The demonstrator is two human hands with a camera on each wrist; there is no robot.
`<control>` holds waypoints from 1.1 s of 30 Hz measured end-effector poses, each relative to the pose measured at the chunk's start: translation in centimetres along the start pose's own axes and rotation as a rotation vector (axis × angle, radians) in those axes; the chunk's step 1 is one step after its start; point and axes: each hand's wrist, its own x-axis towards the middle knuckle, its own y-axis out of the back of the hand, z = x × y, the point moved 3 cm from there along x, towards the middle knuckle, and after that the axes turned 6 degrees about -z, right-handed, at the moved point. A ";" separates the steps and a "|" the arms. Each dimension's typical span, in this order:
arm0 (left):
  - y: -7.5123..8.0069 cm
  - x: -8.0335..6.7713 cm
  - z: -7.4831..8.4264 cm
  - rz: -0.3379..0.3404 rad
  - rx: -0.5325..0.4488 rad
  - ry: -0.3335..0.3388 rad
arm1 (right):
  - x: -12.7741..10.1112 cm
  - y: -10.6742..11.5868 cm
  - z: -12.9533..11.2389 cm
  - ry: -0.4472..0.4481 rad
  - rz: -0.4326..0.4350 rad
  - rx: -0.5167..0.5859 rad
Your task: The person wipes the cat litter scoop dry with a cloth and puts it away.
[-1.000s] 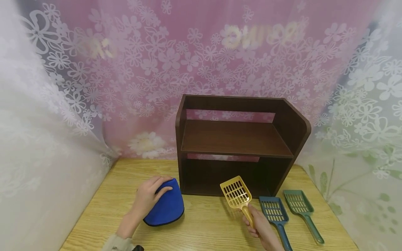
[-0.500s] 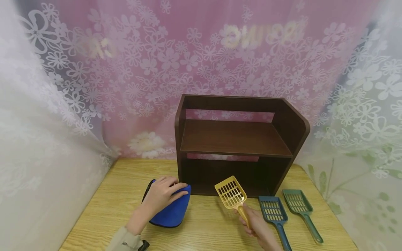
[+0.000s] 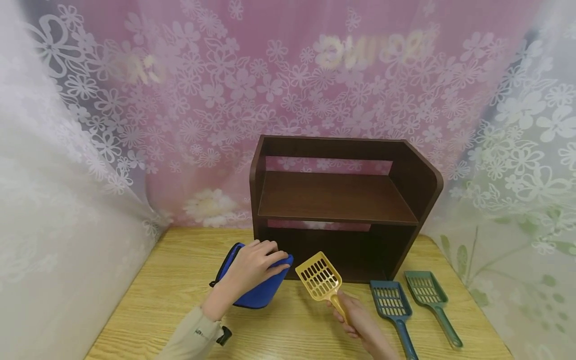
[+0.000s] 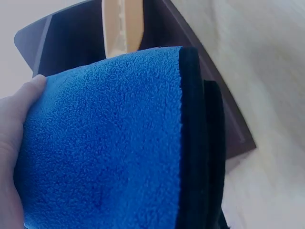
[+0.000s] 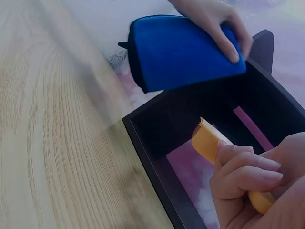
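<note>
My left hand grips a folded blue cloth with black edging, its fingers over the top and the thumb on the near face. In the left wrist view the fuzzy cloth fills the middle, with two dark edges layered at its side. My right hand holds a yellow slotted litter scoop by its handle, the scoop's head tilted up toward the left. Cloth and scoop are close together in front of the shelf's lower compartment. In the right wrist view, curled fingers wrap the yellow handle.
A dark brown two-tier shelf stands at the back of the wooden table. To the right lie a blue slotted scoop and a green one. A floral curtain hangs behind and along both sides.
My left hand has carried the blue cloth rightward and slightly up, toward the scoop. The right hand has shifted the yellow scoop a little to the left. The other scoops stay put.
</note>
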 end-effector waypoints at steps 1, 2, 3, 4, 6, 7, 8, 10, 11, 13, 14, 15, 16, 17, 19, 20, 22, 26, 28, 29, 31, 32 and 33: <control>0.0 0.4 0.1 -0.004 0.015 -0.009 | 0.0 -0.1 0.0 0.001 -0.001 -0.002; 0.0 0.9 0.2 -0.008 0.027 -0.018 | 0.1 -0.2 0.0 0.004 -0.003 -0.001; 0.1 1.3 0.3 -0.009 0.040 -0.029 | 0.1 -0.3 0.0 0.006 -0.005 0.002; 0.1 1.7 0.4 -0.008 0.052 -0.039 | 0.1 -0.4 -0.1 0.008 -0.008 0.008; 0.2 2.6 0.6 -0.001 0.080 -0.064 | 0.2 -0.6 -0.2 0.008 -0.016 0.018; 0.3 3.1 0.8 0.002 0.092 -0.079 | 0.2 -0.8 -0.2 0.007 -0.021 0.023; 0.3 3.5 1.0 0.008 0.102 -0.093 | 0.2 -0.9 -0.3 0.008 -0.028 0.029; 0.4 4.3 1.5 0.017 0.130 -0.122 | 0.2 -1.1 -0.4 0.007 -0.042 0.035; 0.5 4.7 1.8 0.020 0.140 -0.136 | 0.2 -1.3 -0.4 0.006 -0.051 0.039; 0.3 5.4 2.5 0.021 0.152 -0.158 | 0.2 -1.6 -0.6 0.006 -0.069 0.039; 0.2 5.6 2.9 0.020 0.150 -0.162 | 0.2 -1.7 -0.7 0.006 -0.079 0.042; -0.1 5.7 3.3 0.015 0.145 -0.162 | 0.2 -1.9 -0.8 0.006 -0.086 0.040; -0.4 5.8 3.7 0.007 0.128 -0.160 | 0.2 -2.0 -0.9 0.007 -0.092 0.038; -0.8 5.8 4.1 -0.002 0.106 -0.155 | 0.2 -2.1 -1.1 0.007 -0.098 0.036; -1.9 5.5 4.8 -0.030 0.067 -0.135 | 0.2 -2.3 -1.3 0.008 -0.104 0.030; -2.5 5.2 5.1 -0.047 0.042 -0.121 | 0.2 -2.4 -1.4 0.008 -0.108 0.026; -3.7 4.5 5.7 -0.085 0.002 -0.095 | 0.1 -2.5 -1.5 0.011 -0.111 0.013; -5.5 3.1 6.1 -0.163 -0.046 -0.052 | 0.0 -2.5 -1.6 0.017 -0.104 -0.015; -5.9 2.5 6.2 -0.195 -0.066 -0.044 | -0.2 -2.4 -1.6 0.014 -0.092 -0.026; -6.0 2.4 6.2 -0.211 -0.072 -0.042 | -0.2 -2.3 -1.6 0.010 -0.086 -0.028; -6.1 2.2 6.2 -0.236 -0.071 -0.041 | -0.3 -2.1 -1.6 0.003 -0.080 -0.027; -6.2 2.2 6.1 -0.247 -0.068 -0.039 | -0.3 -2.0 -1.6 0.000 -0.076 -0.025; -6.1 2.3 6.2 -0.257 -0.065 -0.034 | -0.3 -2.0 -1.7 0.000 -0.075 -0.025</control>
